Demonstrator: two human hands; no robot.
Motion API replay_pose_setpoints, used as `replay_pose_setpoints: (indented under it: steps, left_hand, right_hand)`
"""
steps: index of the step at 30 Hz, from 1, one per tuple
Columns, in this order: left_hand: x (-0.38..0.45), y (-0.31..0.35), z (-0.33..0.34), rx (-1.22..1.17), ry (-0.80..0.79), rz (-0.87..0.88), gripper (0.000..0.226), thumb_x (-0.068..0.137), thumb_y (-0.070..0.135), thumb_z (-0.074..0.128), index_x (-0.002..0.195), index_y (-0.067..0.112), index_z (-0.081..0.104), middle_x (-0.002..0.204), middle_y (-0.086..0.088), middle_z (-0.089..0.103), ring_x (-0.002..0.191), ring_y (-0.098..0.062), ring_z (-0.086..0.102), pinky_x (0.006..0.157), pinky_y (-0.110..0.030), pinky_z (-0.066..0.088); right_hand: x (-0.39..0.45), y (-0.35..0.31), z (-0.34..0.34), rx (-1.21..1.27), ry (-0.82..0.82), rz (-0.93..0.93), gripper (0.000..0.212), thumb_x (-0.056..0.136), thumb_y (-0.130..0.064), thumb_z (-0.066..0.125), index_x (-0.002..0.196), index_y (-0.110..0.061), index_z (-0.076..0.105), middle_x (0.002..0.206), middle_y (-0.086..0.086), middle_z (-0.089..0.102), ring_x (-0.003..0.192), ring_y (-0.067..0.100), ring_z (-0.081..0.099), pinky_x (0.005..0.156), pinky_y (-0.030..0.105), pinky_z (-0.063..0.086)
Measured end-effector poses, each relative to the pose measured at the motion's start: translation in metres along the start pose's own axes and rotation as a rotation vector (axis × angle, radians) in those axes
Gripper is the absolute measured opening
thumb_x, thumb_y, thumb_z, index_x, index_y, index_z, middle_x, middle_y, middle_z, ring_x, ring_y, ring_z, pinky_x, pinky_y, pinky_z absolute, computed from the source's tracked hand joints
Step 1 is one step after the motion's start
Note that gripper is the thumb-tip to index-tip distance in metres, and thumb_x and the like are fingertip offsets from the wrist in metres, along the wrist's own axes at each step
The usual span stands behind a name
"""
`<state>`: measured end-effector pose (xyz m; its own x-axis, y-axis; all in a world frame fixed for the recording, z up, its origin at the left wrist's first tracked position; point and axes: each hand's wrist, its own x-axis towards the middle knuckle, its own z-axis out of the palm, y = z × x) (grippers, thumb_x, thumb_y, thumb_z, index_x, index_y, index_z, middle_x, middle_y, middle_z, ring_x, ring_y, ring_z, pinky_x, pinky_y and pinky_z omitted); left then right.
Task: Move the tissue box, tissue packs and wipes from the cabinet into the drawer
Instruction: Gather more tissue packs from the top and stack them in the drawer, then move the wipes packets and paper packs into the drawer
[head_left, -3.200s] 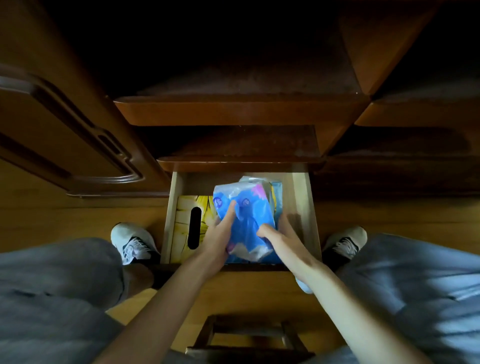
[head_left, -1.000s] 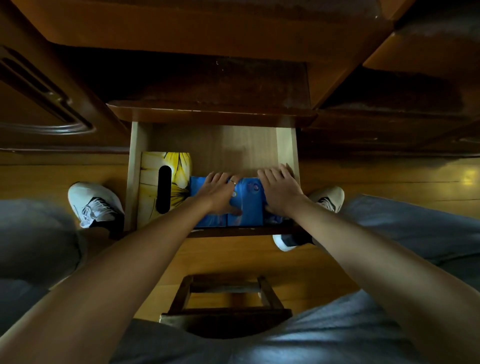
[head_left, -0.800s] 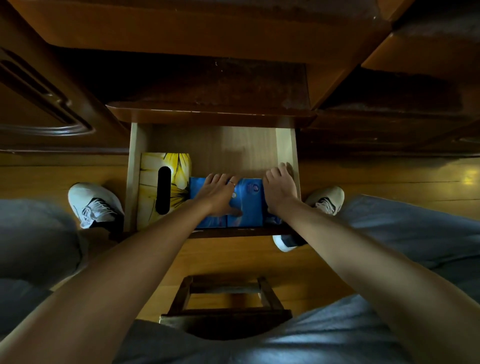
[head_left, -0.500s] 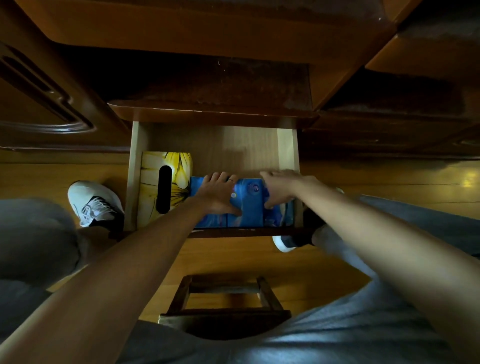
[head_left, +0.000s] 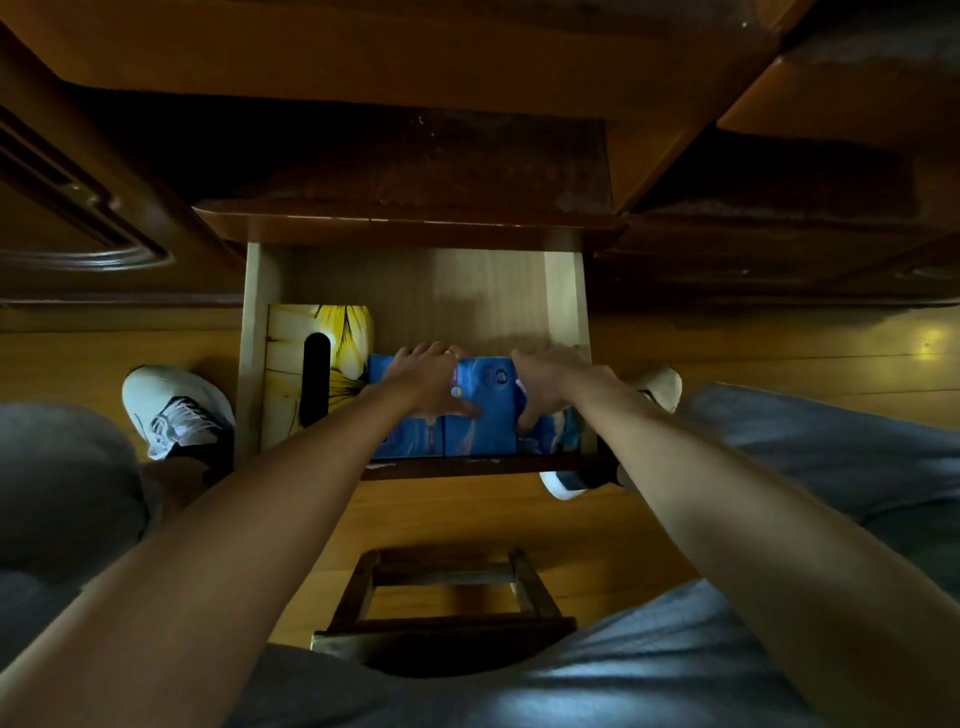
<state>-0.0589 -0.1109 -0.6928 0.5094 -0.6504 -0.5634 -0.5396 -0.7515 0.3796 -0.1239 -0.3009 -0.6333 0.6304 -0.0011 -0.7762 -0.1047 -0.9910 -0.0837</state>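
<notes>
Glossy blue plastic tissue packs (head_left: 480, 415) lie flat at the front of the pale wooden drawer (head_left: 563, 291), beside a rectangular yellow-flowered tissue box (head_left: 291, 374) with a dark oval slot. The left hand (head_left: 428, 382) presses flat on them; the right hand (head_left: 553, 387) curls over their right edge.

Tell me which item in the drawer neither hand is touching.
The yellow flower-print tissue box, against the drawer's left wall. The left hand and right hand both rest on the blue tissue packs beside it.
</notes>
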Motion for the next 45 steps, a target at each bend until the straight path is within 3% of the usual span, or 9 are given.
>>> replay_pose_setpoints:
  steps: [6,11,21,25,29,33,37,41,45]
  left_hand:
    - [0.003,0.000,-0.003,0.038,-0.075,-0.031,0.112,0.065,0.085,0.063,0.153,0.022,0.033,0.153,-0.004,0.045,0.139,-0.029,0.042,0.109,-0.049,0.034]
    - [0.002,0.002,-0.009,0.060,-0.071,-0.060,0.111,0.057,0.089,0.066,0.144,0.025,0.045,0.132,-0.004,0.065,0.113,-0.028,0.063,0.079,-0.038,0.047]
    - [-0.007,0.006,-0.013,0.121,-0.068,-0.066,0.109,0.061,0.089,0.064,0.147,0.026,0.042,0.139,-0.006,0.060,0.120,-0.029,0.059,0.092,-0.045,0.049]
    - [-0.012,0.008,-0.019,0.166,-0.103,-0.060,0.115,0.067,0.089,0.059,0.155,0.021,0.029,0.158,-0.009,0.040,0.140,-0.035,0.042,0.109,-0.050,0.038]
    - [-0.027,0.018,-0.043,0.217,0.116,0.013,0.093,0.088,0.080,0.041,0.154,0.016,0.031,0.157,-0.011,0.039,0.142,-0.031,0.038,0.114,-0.046,0.033]
    - [-0.052,0.042,-0.099,0.136,0.271,0.086,0.071,0.092,0.063,0.052,0.152,0.027,0.037,0.150,-0.006,0.046,0.133,-0.027,0.049,0.103,-0.043,0.044]
    - [-0.095,0.068,-0.165,0.159,0.390,0.163,0.040,0.098,0.047,0.051,0.135,0.034,0.057,0.138,0.006,0.057,0.106,-0.015,0.065,0.079,-0.031,0.050]
    - [-0.156,0.102,-0.232,0.288,0.755,0.286,0.027,0.099,0.038,0.054,0.124,0.034,0.064,0.120,0.007,0.068,0.096,-0.014,0.070,0.070,-0.028,0.056]
    - [-0.209,0.128,-0.301,0.357,1.182,0.511,0.021,0.095,0.020,0.058,0.111,0.020,0.072,0.107,-0.001,0.073,0.103,-0.022,0.067,0.076,-0.035,0.058]
  right_hand:
    - [0.001,0.005,-0.004,-0.316,0.015,0.009,0.088,0.076,-0.067,0.070,0.142,-0.015,0.045,0.144,0.009,0.051,0.131,0.028,0.047,0.111,0.048,0.032]
    - [-0.007,0.011,0.011,-0.556,0.099,-0.046,0.085,0.083,-0.074,0.052,0.140,-0.012,0.044,0.131,0.009,0.062,0.121,0.028,0.056,0.113,0.047,0.026]
    - [0.000,0.006,0.015,-0.445,0.099,-0.045,0.059,0.088,-0.065,0.051,0.119,-0.015,0.059,0.106,0.001,0.069,0.109,0.022,0.062,0.119,0.054,0.011]
    - [0.005,0.002,0.007,-0.391,0.150,-0.007,0.080,0.087,-0.063,0.050,0.145,-0.010,0.040,0.128,0.008,0.064,0.124,0.026,0.057,0.118,0.057,0.004]
    - [-0.015,0.000,-0.010,-0.262,0.291,0.056,0.080,0.090,-0.051,0.051,0.154,-0.010,0.027,0.152,0.015,0.044,0.143,0.031,0.036,0.120,0.050,0.009]
    - [-0.052,-0.002,-0.047,-0.137,0.348,0.099,0.051,0.094,-0.048,0.052,0.134,-0.016,0.057,0.133,0.009,0.061,0.127,0.028,0.051,0.106,0.044,0.036]
    - [-0.108,-0.007,-0.084,0.045,0.443,0.085,0.041,0.098,-0.042,0.054,0.132,-0.020,0.061,0.128,0.005,0.066,0.116,0.026,0.061,0.094,0.039,0.050]
    - [-0.181,-0.006,-0.137,0.123,0.785,0.093,0.027,0.097,-0.042,0.056,0.121,-0.035,0.067,0.115,-0.006,0.072,0.103,0.019,0.068,0.077,0.031,0.049]
    - [-0.257,0.001,-0.190,0.050,1.341,0.038,0.017,0.094,-0.036,0.055,0.102,-0.031,0.069,0.072,-0.007,0.070,0.069,0.019,0.069,0.056,0.027,0.044]
